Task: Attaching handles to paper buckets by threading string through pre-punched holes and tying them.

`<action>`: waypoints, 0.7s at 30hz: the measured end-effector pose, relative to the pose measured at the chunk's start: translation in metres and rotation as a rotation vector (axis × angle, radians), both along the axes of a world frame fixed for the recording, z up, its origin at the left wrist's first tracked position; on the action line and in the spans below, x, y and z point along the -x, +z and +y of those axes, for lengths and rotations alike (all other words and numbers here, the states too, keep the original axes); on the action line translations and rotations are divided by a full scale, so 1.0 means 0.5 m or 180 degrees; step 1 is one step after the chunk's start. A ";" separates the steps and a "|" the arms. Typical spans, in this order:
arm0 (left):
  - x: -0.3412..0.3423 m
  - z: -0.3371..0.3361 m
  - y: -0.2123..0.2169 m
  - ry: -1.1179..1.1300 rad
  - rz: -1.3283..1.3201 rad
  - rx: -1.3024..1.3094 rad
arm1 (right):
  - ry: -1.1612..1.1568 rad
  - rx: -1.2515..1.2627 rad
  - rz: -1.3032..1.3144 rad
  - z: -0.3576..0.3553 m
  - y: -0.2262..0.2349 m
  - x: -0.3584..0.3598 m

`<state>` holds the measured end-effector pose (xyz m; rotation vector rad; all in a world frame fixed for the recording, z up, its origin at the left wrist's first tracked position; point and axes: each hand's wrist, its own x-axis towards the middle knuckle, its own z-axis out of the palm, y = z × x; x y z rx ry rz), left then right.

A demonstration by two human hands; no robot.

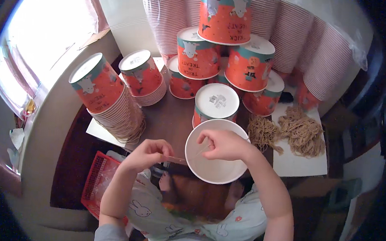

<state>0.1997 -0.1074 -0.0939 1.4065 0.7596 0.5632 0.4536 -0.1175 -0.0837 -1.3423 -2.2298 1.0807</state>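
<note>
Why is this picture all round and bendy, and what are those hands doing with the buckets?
There's no robot here: those are a person's own bare hands. A wide camera on the person's head looks down, and its lens bends straight edges. The left hand and right hand pinch what looks like thin string. The right one is over the mouth of a white-lined open bucket. On the brown table are orange buckets piled upside down, with a leaning nested stack at the left. At the right lie heaps of brown string, one on a white sheet.
</note>
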 end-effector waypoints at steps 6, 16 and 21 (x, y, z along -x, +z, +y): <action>0.001 0.020 0.012 0.0150 -0.1602 0.0644 | 0.0019 0.0084 0.0500 0.001 0.020 -0.006; -0.097 -0.012 0.023 0.0286 -0.0472 0.0592 | 0.0598 -0.0613 0.1221 -0.006 0.057 0.008; -0.108 -0.024 0.017 -0.0030 0.0045 0.0146 | 0.0461 -0.0640 0.1417 -0.009 0.059 0.010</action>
